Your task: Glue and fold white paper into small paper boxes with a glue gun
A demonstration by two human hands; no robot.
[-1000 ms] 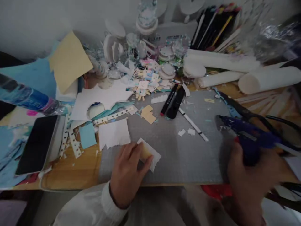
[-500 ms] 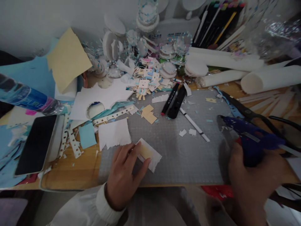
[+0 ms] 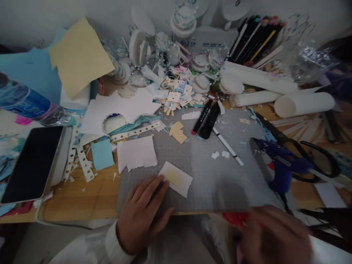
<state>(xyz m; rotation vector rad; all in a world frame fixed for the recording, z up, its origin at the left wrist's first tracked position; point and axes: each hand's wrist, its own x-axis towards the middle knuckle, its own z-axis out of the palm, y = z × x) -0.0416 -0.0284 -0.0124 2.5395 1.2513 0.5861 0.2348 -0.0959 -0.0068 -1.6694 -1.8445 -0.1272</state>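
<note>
White paper scrap (image 3: 176, 178) under left hand (image 3: 143, 216) fingers, pressed flat on mat (image 3: 220, 183); right hand (image 3: 272, 238) blurred, grip unclear.

A wooden table (image 3: 82, 200) is covered by a grey cutting mat (image 3: 214, 176) at its centre. A dark tablet (image 3: 31, 163) is laid at nine o'clock, white rolls (image 3: 302, 103) at two o'clock, paper scraps (image 3: 178, 93) at twelve.

Only partly legible print: pale letters on the blue label of the plastic bottle (image 3: 23, 104), lying far left of the left-hand fingers (image 3: 154, 187), roughly "PUR", rest blurred. White box (image 3: 209, 38) at the back, beyond the fingers, carries a line of small dark print, too small to read.
</note>
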